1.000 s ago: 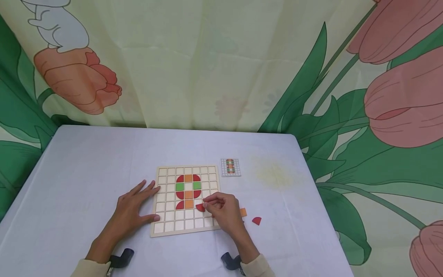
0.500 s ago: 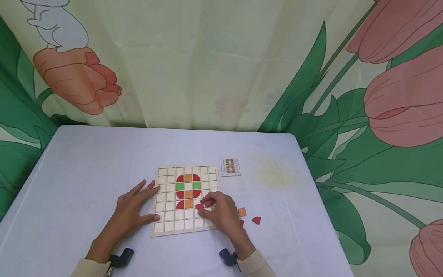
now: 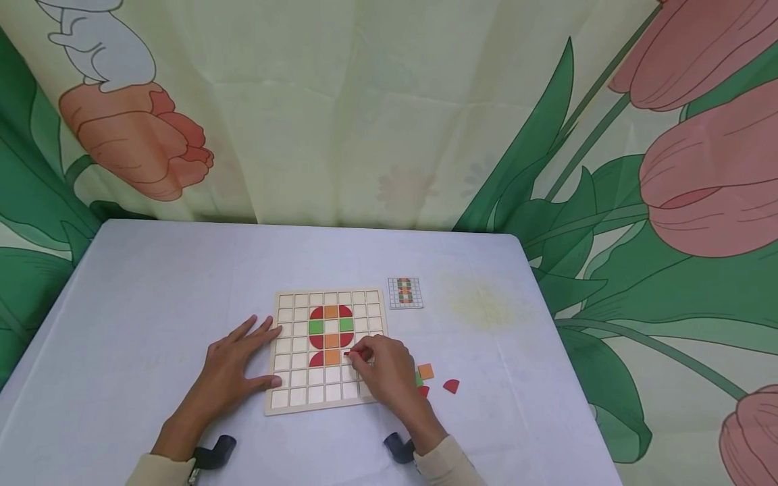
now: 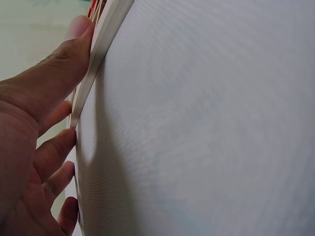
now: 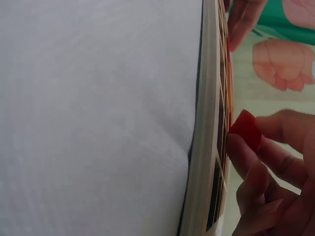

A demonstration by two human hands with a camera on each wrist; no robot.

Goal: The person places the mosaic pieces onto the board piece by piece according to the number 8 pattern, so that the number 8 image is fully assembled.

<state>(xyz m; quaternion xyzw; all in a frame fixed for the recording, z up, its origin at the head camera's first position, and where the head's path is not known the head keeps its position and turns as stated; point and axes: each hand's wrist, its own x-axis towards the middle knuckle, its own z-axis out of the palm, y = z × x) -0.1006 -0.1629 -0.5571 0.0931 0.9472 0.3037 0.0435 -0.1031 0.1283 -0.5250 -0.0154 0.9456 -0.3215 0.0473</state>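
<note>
Head view showed the red piece (image 5: 247,130), pinched in your right hand (image 3: 392,373), had tipped edge-on, not yet seated, while your spread left hand (image 3: 234,358) touched the grid board (image 3: 298,397).

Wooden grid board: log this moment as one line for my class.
left hand: touches edge of wooden grid board; right hand: pinches red tile; pattern card: beside board; orange square tile: on white tablecloth

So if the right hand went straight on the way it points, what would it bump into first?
Probably the lower orange squares on the wooden board, just past the red piece the right hand pinches; height is hard to judge, so it might pass over them.
</note>
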